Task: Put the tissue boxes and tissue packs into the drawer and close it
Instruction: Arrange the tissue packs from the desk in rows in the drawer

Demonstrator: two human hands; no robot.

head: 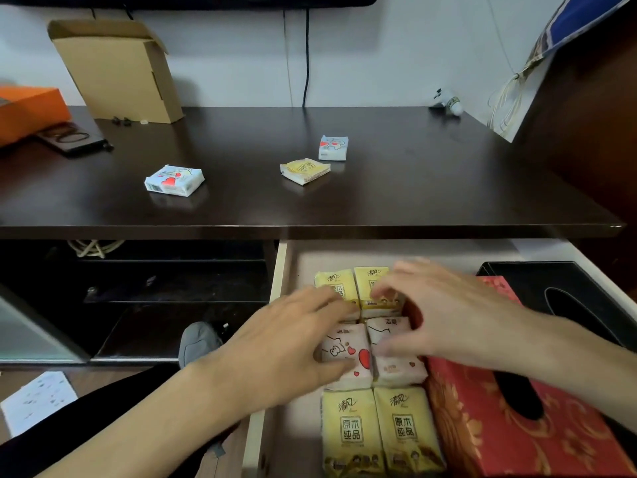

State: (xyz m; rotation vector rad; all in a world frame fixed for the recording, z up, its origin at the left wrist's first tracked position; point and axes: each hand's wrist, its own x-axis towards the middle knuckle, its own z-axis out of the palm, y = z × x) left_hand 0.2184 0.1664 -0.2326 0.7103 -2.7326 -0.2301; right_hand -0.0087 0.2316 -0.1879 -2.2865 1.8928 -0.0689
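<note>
The drawer [281, 267] stands pulled out below the dark desk. Inside lie several tissue packs in two columns: yellow packs at the back [336, 281], pink packs in the middle [348, 370] and yellow packs at the front [351, 429]. A red tissue box [499, 439] and a black tissue box [558, 288] fill the drawer's right side. My left hand [286, 350] rests on the left pink pack, thumb and fingers around it. My right hand [444, 315] hovers with spread fingers over the right pink and yellow packs. On the desk lie a blue pack [174, 180], a yellow pack [305, 170] and a second blue pack [333, 147].
The desk top [431, 188] also carries a cardboard box [117, 70], an orange box [29, 108] and a dark flat case [70, 138] at the back left. A paper bag [537, 63] leans at the right. Open dark shelves [155, 281] sit left of the drawer.
</note>
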